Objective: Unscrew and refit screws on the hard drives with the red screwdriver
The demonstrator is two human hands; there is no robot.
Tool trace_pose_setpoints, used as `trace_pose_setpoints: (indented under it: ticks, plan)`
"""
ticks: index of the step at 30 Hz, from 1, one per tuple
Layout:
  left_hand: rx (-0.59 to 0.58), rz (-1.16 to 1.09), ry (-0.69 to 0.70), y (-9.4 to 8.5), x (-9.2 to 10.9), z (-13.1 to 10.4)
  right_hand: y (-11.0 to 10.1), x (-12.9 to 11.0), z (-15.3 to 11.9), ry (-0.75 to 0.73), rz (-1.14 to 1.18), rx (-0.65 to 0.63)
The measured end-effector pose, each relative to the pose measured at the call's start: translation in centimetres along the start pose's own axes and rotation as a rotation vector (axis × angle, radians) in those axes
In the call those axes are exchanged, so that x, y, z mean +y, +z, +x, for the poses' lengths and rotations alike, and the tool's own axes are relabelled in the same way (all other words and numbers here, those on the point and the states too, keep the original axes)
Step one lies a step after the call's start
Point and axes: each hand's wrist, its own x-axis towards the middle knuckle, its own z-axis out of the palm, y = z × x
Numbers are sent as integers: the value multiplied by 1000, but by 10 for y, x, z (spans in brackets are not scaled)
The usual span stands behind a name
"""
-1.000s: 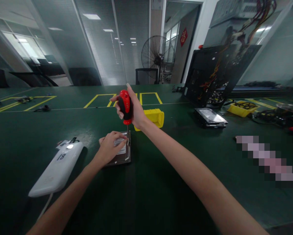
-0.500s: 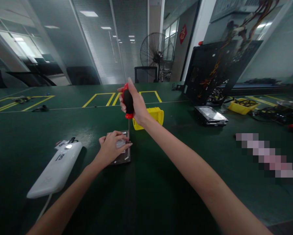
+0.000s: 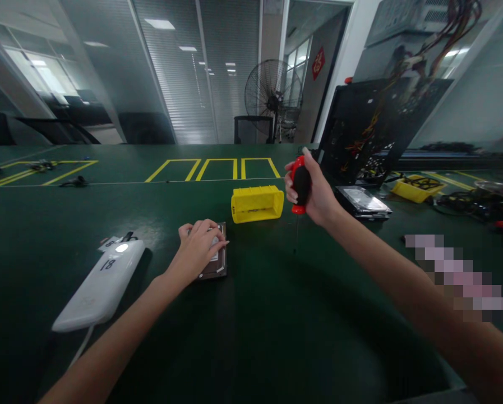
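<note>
Screwdriver with a red-and-black handle (image 3: 302, 185) and a thin metal shaft, right of centre in the head view, is wrapped in the closed fingers of the right hand (image 3: 323, 199), apart from the dark, flat hard drive (image 3: 221, 265) left of centre on the green bench (image 3: 255, 320). The left hand (image 3: 195, 252) appears to be steadying the drive, its fingers curved over and touching it; whether they pinch, I cannot tell. Precise tip contact would call for that steadiness.

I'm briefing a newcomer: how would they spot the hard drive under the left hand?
On the green table, find the central yellow bin, then look nearer and left. The dark hard drive lies there, alone under the left hand, unlike the stacked drives beside the black case.
</note>
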Motion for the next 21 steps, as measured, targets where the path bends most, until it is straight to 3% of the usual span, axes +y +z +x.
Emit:
trace_pose_setpoints:
  ticks: [6, 11, 16, 21]
  plan:
    - [13, 56, 21, -3, -3, 4, -40, 5, -40, 105, -95, 87]
    - [-114, 98, 126, -7, -8, 11, -65, 15, -50, 205, 92, 110]
    - [-171, 193, 262, -3, -11, 18, -74, 37, -51, 484, 37, 76]
    - [-184, 207, 277, -2, -9, 16, -73, 58, -57, 496, -240, -64]
